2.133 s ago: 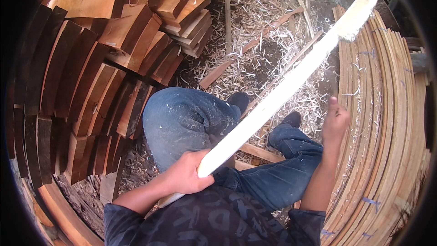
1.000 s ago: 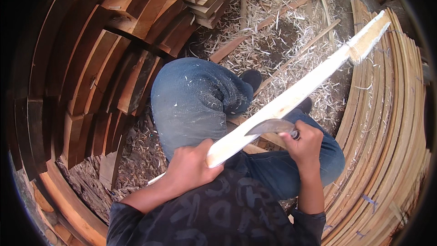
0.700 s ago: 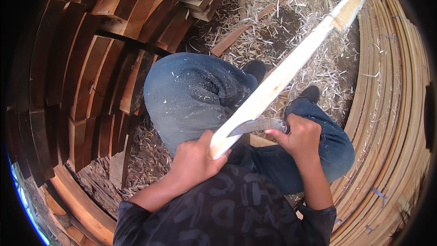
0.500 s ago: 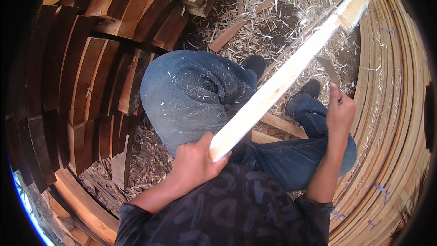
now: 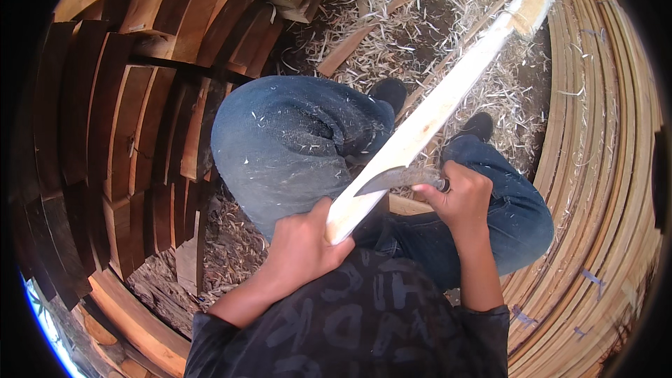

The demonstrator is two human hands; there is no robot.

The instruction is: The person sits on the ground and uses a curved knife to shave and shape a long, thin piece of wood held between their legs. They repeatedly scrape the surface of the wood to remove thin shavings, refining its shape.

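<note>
A long pale strip of wood (image 5: 434, 115) runs slantwise from my lap up to the far right, its far end rougher and browner. My left hand (image 5: 302, 241) is closed around the near end, close to my body. In my right hand (image 5: 464, 194) is the handle of a knife with a broad, curved blade (image 5: 393, 180). The blade lies across the upper face of the strip, a short way beyond my left hand. My fingers hide most of the knife's handle.
Stacked dark brown boards (image 5: 129, 133) rise close on my left. Long pale wooden strips (image 5: 584, 168) lie bundled along the right. Curled shavings (image 5: 413, 24) cover the ground ahead, with a loose reddish-brown slat (image 5: 346, 51) among them. My bent legs in jeans (image 5: 294, 140) flank the strip.
My right hand has brought the knife from far along the strip back toward my body, onto the wood near my left hand. The left hand keeps its grip; the strip has shifted slightly.
</note>
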